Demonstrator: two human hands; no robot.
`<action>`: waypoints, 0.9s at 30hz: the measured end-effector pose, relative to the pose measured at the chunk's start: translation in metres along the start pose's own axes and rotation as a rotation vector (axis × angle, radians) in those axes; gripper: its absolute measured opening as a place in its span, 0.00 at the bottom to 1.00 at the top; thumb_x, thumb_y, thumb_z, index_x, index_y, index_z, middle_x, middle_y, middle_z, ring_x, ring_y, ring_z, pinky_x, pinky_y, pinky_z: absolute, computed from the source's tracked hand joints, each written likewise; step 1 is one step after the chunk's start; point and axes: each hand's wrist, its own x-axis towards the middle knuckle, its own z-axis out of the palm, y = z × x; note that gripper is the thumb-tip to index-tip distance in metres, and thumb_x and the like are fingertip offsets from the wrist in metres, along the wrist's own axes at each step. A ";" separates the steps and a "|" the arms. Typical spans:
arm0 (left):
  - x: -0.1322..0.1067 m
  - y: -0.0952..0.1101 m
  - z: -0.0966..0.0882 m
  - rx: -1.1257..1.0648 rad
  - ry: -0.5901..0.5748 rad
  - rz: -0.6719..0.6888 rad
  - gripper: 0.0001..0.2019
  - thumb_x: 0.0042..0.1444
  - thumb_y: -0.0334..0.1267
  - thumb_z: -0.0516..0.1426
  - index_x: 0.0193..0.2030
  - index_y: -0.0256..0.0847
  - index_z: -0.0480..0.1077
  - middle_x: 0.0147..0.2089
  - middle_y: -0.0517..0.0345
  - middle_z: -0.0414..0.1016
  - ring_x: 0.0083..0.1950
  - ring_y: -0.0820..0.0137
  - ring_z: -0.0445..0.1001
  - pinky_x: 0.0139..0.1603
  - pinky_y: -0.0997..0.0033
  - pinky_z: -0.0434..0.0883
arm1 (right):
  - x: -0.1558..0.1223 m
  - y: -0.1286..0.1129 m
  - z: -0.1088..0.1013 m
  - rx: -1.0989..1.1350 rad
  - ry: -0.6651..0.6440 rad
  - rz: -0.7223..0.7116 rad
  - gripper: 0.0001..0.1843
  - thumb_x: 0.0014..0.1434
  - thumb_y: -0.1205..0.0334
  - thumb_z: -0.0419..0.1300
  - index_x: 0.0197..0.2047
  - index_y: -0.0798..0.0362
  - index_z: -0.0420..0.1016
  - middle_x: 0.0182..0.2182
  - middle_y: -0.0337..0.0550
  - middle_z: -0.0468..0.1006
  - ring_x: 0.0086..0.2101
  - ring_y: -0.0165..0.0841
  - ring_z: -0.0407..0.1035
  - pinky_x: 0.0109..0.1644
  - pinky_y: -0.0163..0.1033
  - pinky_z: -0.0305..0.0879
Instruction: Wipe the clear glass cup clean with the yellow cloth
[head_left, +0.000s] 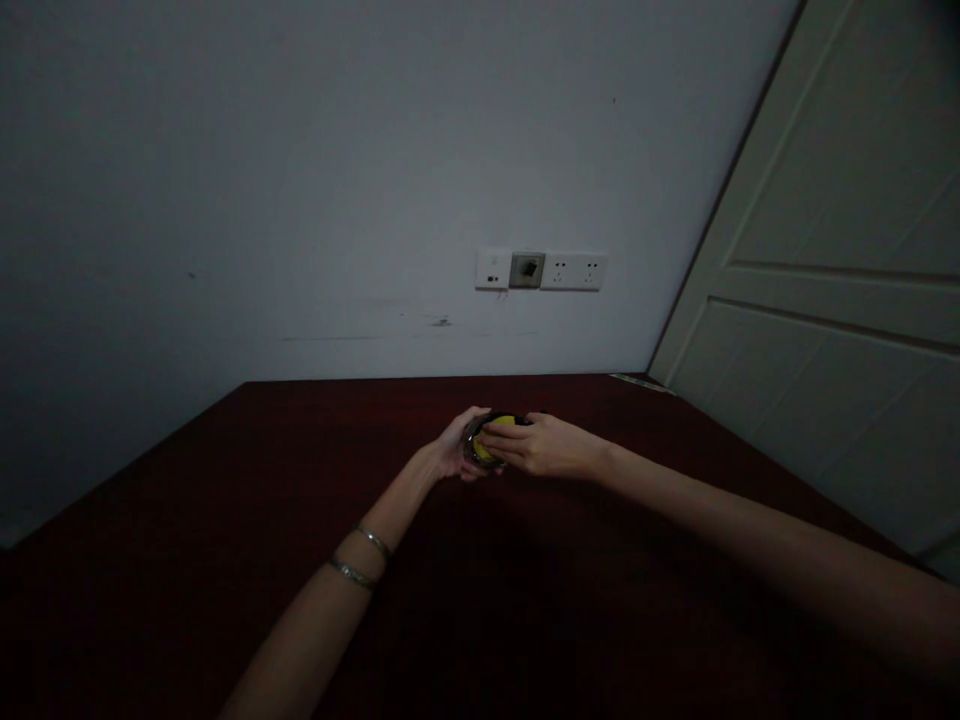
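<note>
Both my hands meet over the far middle of a dark red table (pixel 225 560). My left hand (pixel 454 450) is curled around a small round object with a yellow middle and a dark rim (pixel 495 438), holding it from the left. My right hand (pixel 544 447) has its fingers closed on the same object from the right and on top. The dim light hides what the object is. Two thin bangles (pixel 360 557) sit on my left forearm.
A grey wall rises behind the table, with a row of white sockets and a switch plate (pixel 540 270). A pale panelled door (pixel 832 280) stands at the right. A thin strip (pixel 641 381) lies at the table's far right corner.
</note>
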 end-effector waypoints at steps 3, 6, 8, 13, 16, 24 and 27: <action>0.001 -0.002 -0.003 0.014 0.095 0.040 0.26 0.49 0.62 0.45 0.25 0.37 0.63 0.22 0.46 0.73 0.09 0.77 0.53 0.07 0.76 0.52 | 0.002 -0.007 0.008 -0.006 -0.053 0.101 0.22 0.61 0.73 0.46 0.58 0.57 0.61 0.60 0.48 0.62 0.58 0.36 0.55 0.33 0.36 0.71; 0.001 -0.004 -0.003 -0.020 0.202 0.124 0.24 0.49 0.60 0.46 0.23 0.38 0.61 0.15 0.58 0.64 0.09 0.77 0.52 0.07 0.76 0.53 | 0.006 -0.019 0.015 -0.006 -0.058 0.195 0.26 0.57 0.77 0.46 0.59 0.61 0.59 0.60 0.52 0.61 0.59 0.41 0.55 0.34 0.37 0.73; 0.001 -0.004 -0.001 -0.056 0.255 0.215 0.23 0.50 0.58 0.47 0.22 0.39 0.60 0.13 0.63 0.59 0.09 0.76 0.52 0.07 0.76 0.53 | 0.012 -0.027 0.017 0.021 -0.026 0.259 0.26 0.56 0.79 0.46 0.59 0.63 0.60 0.59 0.55 0.62 0.58 0.44 0.57 0.35 0.39 0.74; -0.001 -0.002 0.006 -0.071 0.245 0.522 0.21 0.52 0.53 0.47 0.38 0.37 0.69 0.20 0.60 0.67 0.12 0.75 0.58 0.10 0.78 0.52 | 0.035 -0.046 0.007 0.064 0.012 0.502 0.25 0.58 0.77 0.41 0.58 0.71 0.60 0.57 0.67 0.62 0.57 0.51 0.58 0.31 0.41 0.75; -0.001 0.001 0.010 -0.078 0.273 0.686 0.21 0.51 0.48 0.47 0.41 0.35 0.71 0.26 0.55 0.73 0.19 0.72 0.66 0.18 0.76 0.61 | 0.051 -0.056 0.000 0.118 0.010 0.650 0.25 0.57 0.76 0.43 0.58 0.74 0.59 0.56 0.71 0.62 0.55 0.53 0.60 0.35 0.44 0.74; 0.004 0.000 0.019 -0.105 0.268 0.853 0.19 0.49 0.45 0.49 0.36 0.30 0.73 0.32 0.50 0.76 0.32 0.68 0.71 0.37 0.72 0.67 | 0.067 -0.055 -0.022 0.489 -0.011 0.998 0.26 0.50 0.72 0.48 0.55 0.68 0.61 0.45 0.66 0.73 0.41 0.45 0.72 0.40 0.44 0.70; 0.005 -0.002 0.016 -0.146 0.268 0.843 0.20 0.49 0.46 0.49 0.37 0.30 0.73 0.32 0.50 0.76 0.32 0.67 0.71 0.35 0.72 0.67 | 0.066 -0.047 -0.028 0.648 0.023 1.075 0.20 0.50 0.71 0.48 0.47 0.60 0.68 0.35 0.56 0.78 0.34 0.43 0.74 0.38 0.44 0.68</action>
